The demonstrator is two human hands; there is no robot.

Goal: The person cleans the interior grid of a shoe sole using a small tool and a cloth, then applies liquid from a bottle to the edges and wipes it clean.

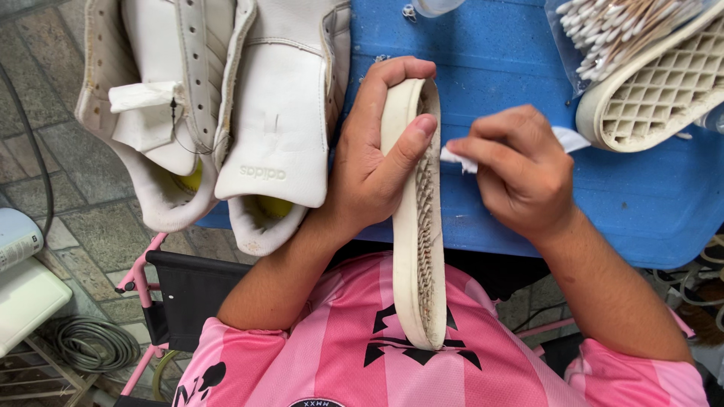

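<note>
My left hand (369, 162) grips a cream-coloured shoe (416, 226) held on its side, so the worn waffle sole faces right. The heel rests against my pink striped shirt. My right hand (520, 169) pinches a small white wipe (461, 158) and presses it against the sole's edge near the toe. A corner of the wipe sticks out behind the hand.
A pair of white sneakers (219, 105) lies on the left, over the blue table (641, 196) edge. A second cream shoe (656, 90) lies sole-up at the top right, beside a bag of cotton swabs (611, 30). A pink chair frame (143, 271), a coiled hose (94, 343) and stone paving are below left.
</note>
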